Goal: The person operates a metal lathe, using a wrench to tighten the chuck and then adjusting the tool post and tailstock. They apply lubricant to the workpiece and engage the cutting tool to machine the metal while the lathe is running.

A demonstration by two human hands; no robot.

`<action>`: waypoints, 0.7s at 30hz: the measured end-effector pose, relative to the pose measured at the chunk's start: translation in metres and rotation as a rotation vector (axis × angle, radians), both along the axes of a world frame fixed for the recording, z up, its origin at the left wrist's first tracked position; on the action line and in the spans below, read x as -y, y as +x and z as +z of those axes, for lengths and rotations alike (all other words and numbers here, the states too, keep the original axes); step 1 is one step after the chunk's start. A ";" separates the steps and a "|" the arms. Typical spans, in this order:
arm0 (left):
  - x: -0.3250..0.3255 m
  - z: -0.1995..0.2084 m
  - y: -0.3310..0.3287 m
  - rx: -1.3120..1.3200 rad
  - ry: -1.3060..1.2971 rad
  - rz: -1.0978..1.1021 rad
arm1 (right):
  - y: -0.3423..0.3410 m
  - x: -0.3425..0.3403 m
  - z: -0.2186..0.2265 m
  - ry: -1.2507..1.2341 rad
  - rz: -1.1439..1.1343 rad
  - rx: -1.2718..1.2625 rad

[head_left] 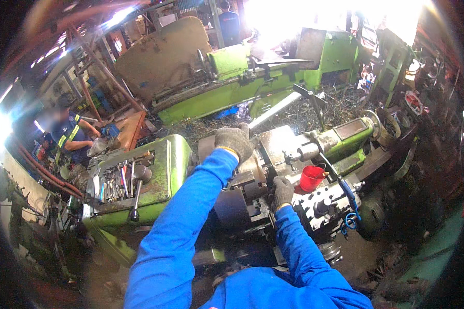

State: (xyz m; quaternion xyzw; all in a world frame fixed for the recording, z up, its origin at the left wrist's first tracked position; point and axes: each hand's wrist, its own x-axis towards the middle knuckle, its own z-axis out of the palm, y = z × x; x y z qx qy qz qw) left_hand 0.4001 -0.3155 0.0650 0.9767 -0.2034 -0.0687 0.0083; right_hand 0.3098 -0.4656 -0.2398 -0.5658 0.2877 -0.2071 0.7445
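Resting near lathe chuck (231, 205), gloved left hand (235, 143); right hand (282, 193) beside red cup (311, 178); cannot tell if either grips.

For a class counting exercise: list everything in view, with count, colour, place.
Headstock: 1, green, left
Hand tools: many, mixed, headstock top
Chuck: 1, dark grey, below left wrist
Bucket: 1, red, right of centre
Tailstock: 1, green, right
Cord: 1, blue, right of bucket
Rear machine: 1, green, far side
Panel: 1, brown, back left
Shavings: uncountable, greyish, between machines
Co-workers: at least 2, dark clothing, left and back
Left hand: 1, grey glove, by chuck
Right hand: 1, grey glove, left of bucket
Sleeves: 2, blue, lower centre
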 end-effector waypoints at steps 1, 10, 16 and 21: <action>-0.003 0.000 0.004 0.012 0.008 0.014 | 0.010 0.000 0.000 0.019 -0.009 0.014; -0.028 -0.078 0.033 0.488 -0.335 -0.116 | 0.070 -0.014 0.003 0.737 0.102 0.016; -0.020 -0.036 0.011 0.609 -0.305 -0.081 | 0.070 -0.002 -0.001 0.773 0.208 0.019; -0.020 -0.017 0.003 0.350 0.087 0.014 | 0.071 -0.010 -0.008 0.816 0.111 0.089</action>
